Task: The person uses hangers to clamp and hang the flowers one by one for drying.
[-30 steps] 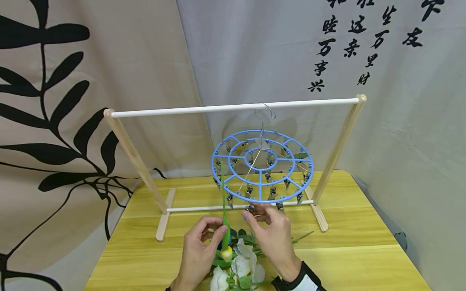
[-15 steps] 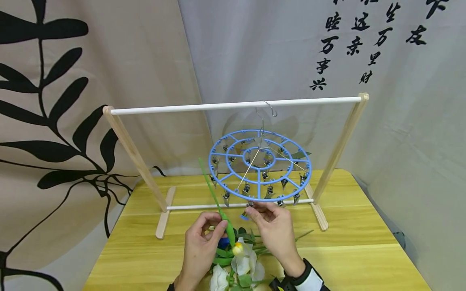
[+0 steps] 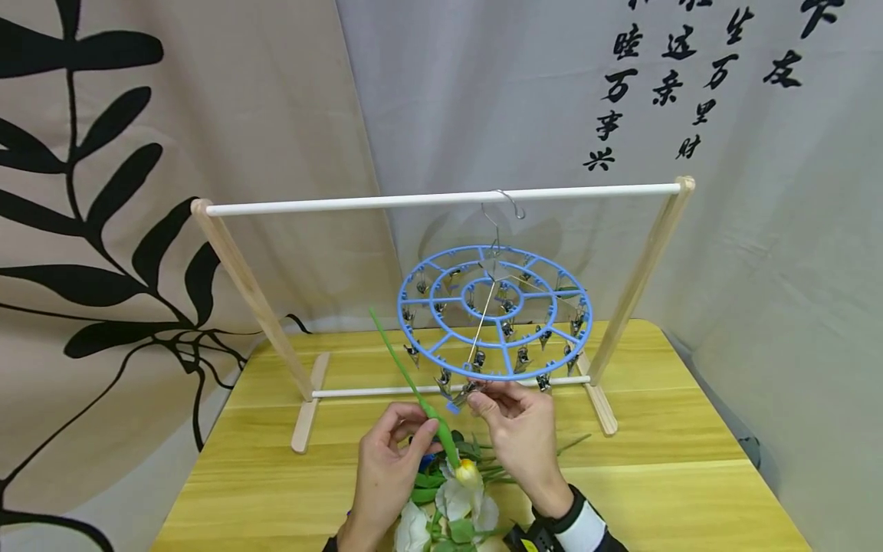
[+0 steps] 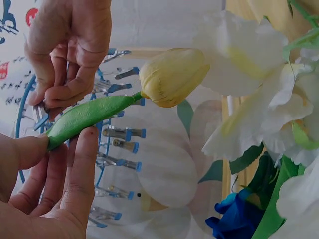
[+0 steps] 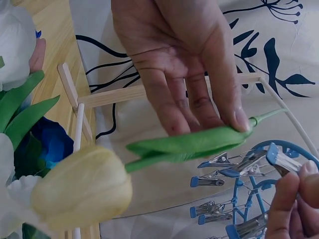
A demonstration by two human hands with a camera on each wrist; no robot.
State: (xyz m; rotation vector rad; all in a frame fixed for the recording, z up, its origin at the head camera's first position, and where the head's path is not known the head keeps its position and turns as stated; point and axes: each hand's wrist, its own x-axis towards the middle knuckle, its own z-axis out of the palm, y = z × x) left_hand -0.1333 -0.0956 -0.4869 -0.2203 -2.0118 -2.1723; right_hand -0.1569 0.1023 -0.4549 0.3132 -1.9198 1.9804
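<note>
My left hand (image 3: 392, 469) pinches an artificial yellow tulip (image 3: 469, 473) by its green leaf and stem, bloom low at the right and stem end slanting up to the left. A round blue clip hanger (image 3: 510, 377) with small metal clips hangs in front of me. At its near rim my right hand (image 3: 520, 437) pinches a metal clip (image 5: 283, 160) with blue tips between thumb and fingers. In the right wrist view the tulip's leaf (image 5: 194, 145) lies beside the clips, its thin stem pointing toward the hanger's ring.
Wooden posts (image 3: 638, 287) and a white rod (image 3: 345, 207) form the rack that carries the hanger. Beneath my hands, white flowers (image 3: 412, 527), a blue rose (image 4: 237, 216) and green stems lie on the wooden table (image 3: 248, 475). A printed cloth (image 3: 276, 100) hangs behind.
The tulip has swung from upright to slanting, its bloom shifting right and its stem tip left, away from the hanger. The clip in my right hand has tilted left; the hanger has turned slightly.
</note>
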